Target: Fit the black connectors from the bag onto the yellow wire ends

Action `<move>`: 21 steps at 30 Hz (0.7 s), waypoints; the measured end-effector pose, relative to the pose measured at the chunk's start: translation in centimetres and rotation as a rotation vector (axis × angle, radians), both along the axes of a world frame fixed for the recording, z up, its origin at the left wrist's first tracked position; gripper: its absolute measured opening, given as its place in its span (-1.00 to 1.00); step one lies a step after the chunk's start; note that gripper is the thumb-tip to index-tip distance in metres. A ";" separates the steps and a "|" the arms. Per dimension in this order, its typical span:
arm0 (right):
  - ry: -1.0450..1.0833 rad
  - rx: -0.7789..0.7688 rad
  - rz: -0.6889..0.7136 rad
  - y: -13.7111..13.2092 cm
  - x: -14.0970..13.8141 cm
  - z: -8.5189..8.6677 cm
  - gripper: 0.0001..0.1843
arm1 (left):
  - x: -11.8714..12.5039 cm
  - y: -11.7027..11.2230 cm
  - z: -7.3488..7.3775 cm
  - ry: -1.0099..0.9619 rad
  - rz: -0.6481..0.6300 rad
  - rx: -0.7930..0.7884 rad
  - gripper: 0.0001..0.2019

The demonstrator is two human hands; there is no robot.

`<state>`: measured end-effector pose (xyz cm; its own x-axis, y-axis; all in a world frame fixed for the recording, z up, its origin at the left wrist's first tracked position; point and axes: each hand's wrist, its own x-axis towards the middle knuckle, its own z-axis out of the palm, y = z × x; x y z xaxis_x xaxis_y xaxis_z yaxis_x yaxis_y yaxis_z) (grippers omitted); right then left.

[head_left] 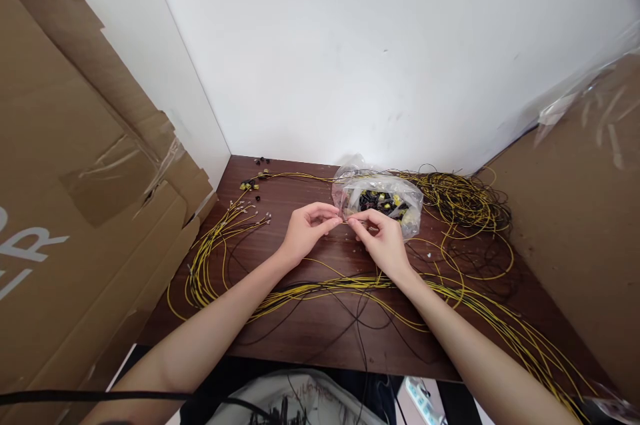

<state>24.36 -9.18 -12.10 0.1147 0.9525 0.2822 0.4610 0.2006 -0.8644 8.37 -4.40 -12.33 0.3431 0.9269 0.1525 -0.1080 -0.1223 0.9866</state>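
My left hand (pixel 307 230) and my right hand (pixel 381 238) meet fingertip to fingertip over the dark wooden table (pixel 310 325). Both are pinched shut on a small part between them that is too small to name. Just behind the fingers lies a clear plastic bag (pixel 380 198) of small black and yellow connectors. Long yellow and black wires (pixel 325 288) run across the table under my wrists.
A tangled coil of yellow wires (pixel 463 201) lies at the back right. A bundle of wires with metal ends (pixel 225 231) curves along the left. Loose connectors (pixel 250 185) sit at the back left. Cardboard sheets (pixel 75 211) lean at the left, another cardboard panel (pixel 585 225) at the right.
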 end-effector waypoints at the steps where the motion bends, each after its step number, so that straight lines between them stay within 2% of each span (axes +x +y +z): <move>1: 0.024 -0.005 -0.012 0.0 -0.1 -0.1 -0.73 | 0.0 0.0 -0.1 0.007 0.001 0.020 -0.72; 5: 0.069 0.031 -0.041 0.0 -0.4 0.0 -0.74 | 0.0 -0.1 -0.2 0.056 0.003 0.120 -0.70; 9: -0.043 0.148 -0.013 -0.2 -0.7 0.5 -0.80 | 0.0 -0.3 -0.1 0.136 0.043 0.235 -0.68; 13: -0.086 0.171 0.028 -0.5 -0.8 0.9 -0.79 | -0.1 -0.6 -0.1 0.165 0.069 0.332 -0.68; 16: -0.005 0.091 0.059 -0.5 -0.9 0.9 -0.76 | -0.1 -0.7 0.0 0.198 0.098 0.398 -0.72; 21: 0.312 -0.200 0.129 -0.1 -0.8 0.5 -0.64 | -0.2 -1.0 0.3 0.260 0.159 0.498 -0.75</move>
